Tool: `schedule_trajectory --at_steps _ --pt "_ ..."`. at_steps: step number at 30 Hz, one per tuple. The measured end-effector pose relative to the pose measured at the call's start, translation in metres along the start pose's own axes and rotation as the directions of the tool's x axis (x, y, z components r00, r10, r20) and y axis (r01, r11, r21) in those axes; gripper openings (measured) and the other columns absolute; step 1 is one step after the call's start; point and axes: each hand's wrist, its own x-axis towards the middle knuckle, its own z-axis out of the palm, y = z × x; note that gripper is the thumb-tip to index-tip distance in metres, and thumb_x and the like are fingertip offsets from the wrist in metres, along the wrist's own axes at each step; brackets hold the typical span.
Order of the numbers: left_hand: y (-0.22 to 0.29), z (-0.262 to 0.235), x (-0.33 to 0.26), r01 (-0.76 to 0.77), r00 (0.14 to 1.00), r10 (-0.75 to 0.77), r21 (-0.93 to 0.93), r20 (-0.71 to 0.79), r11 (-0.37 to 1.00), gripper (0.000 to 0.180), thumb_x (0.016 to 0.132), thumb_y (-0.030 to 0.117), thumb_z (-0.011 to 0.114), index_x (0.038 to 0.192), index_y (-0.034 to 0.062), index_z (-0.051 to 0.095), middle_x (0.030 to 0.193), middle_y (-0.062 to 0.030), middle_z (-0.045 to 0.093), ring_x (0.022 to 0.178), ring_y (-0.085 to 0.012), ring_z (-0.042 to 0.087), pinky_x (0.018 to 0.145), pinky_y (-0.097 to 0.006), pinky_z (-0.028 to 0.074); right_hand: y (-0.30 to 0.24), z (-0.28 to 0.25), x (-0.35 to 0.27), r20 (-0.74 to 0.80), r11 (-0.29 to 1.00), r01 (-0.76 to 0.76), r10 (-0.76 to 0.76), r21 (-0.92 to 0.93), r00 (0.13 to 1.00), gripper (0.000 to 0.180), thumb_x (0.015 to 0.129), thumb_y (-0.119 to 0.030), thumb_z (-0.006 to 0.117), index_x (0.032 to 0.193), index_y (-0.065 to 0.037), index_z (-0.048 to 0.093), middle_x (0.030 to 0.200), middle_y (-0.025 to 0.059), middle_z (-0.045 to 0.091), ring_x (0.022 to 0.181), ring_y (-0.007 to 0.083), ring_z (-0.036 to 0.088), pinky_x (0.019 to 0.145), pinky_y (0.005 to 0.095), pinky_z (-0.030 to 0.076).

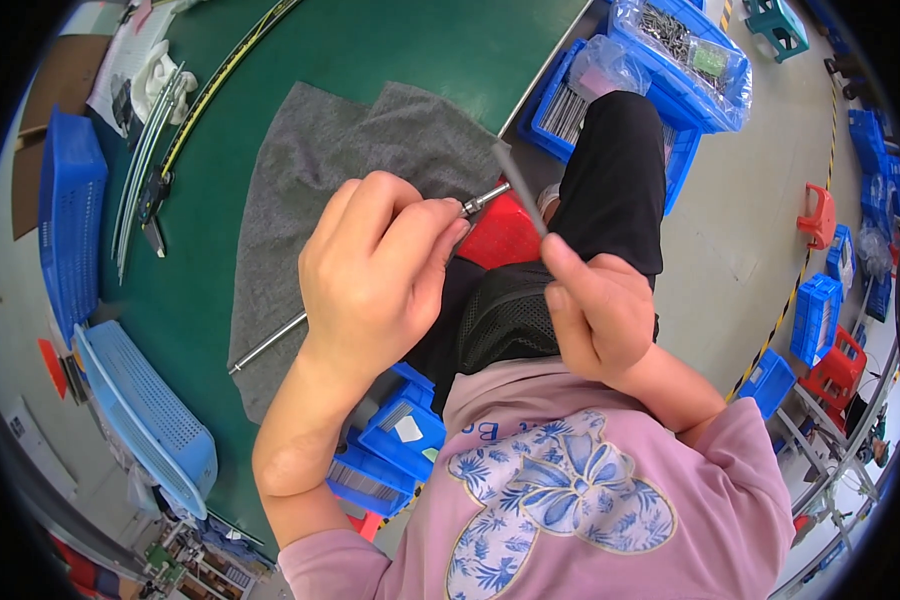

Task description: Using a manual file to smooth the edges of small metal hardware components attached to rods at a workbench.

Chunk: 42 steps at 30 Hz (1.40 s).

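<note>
metal rod (485, 199) pinched by left hand (370, 265), mid-frame, i feared the grey bar (521, 190) clenched in right hand (607, 308) skidding if tilted.

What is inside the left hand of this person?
The left hand holds a metal rod, seemingly one piece: one end shows over the cloth, the other sticks out toward the grey bar. Its middle is covered by the hand and cannot be seen.

Green tabletop (370, 40), grey floor (725, 225), yellow-black striped tape (834, 120), red stool (820, 218)
</note>
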Motion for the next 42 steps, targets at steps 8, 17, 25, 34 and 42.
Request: schedule_trajectory --at_steps 8,17,25,34,42 --pt "0.001 0.003 0.001 0.004 1.0 -0.005 -0.013 -0.018 1.0 0.021 0.063 0.001 0.074 0.08 0.0069 0.065 0.073 -0.0043 0.053 0.064 -0.0218 0.054 0.053 -0.033 0.044 0.0 0.006 0.01 -0.006 0.971 -0.206 0.209 0.122 0.978 0.048 0.079 0.008 0.058 0.127 0.002 0.057 0.088 0.0099 0.069 0.056 0.0215 0.059 0.054 0.0294 0.047" --pt "0.006 0.001 -0.004 -0.094 0.994 0.095 0.023 -0.053 0.995 0.02 0.06 0.003 0.07 0.076 0.0063 0.06 0.074 -0.0047 0.054 0.06 -0.0208 0.055 0.05 -0.032 0.044 0.014 -0.001 0.053 0.023 0.997 -0.033 0.035 -0.067 0.999 0.039 0.06 -0.005 0.075 0.098 -0.009 0.07 0.073 0.0026 0.062 0.062 0.0194 0.058 0.058 0.0306 0.042" --pt "0.007 -0.001 -0.007 -0.134 0.991 0.134 0.006 -0.025 0.991 0.02 0.061 0.003 0.07 0.077 0.0059 0.059 0.075 -0.0047 0.053 0.057 -0.0193 0.056 0.047 -0.03 0.044 0.03 -0.008 0.067 0.259 0.98 0.166 -0.189 0.109 0.947 0.026 0.063 -0.003 0.076 0.088 -0.007 0.07 0.071 0.0036 0.062 0.065 0.0203 0.059 0.062 0.0322 0.042" --pt "0.01 -0.001 -0.007 -0.119 0.993 0.119 0.011 0.013 0.993 0.02 0.06 0.003 0.07 0.076 0.0061 0.058 0.074 -0.0045 0.052 0.056 -0.0193 0.056 0.047 -0.03 0.044 0.034 -0.007 0.067 0.242 0.971 0.194 -0.224 0.142 0.944 0.022 0.061 -0.002 0.072 0.082 -0.007 0.065 0.069 0.0037 0.06 0.063 0.0213 0.057 0.059 0.0318 0.04" --pt "0.009 0.0 -0.007 -0.116 0.993 0.116 0.011 0.01 0.993 0.02 0.06 0.003 0.069 0.077 0.0061 0.058 0.074 -0.0047 0.052 0.056 -0.0195 0.056 0.046 -0.031 0.043 0.03 0.003 0.063 0.153 0.972 0.193 -0.213 0.137 0.965 0.022 0.056 -0.003 0.067 0.077 -0.007 0.064 0.065 0.0041 0.059 0.057 0.0218 0.056 0.058 0.032 0.041"
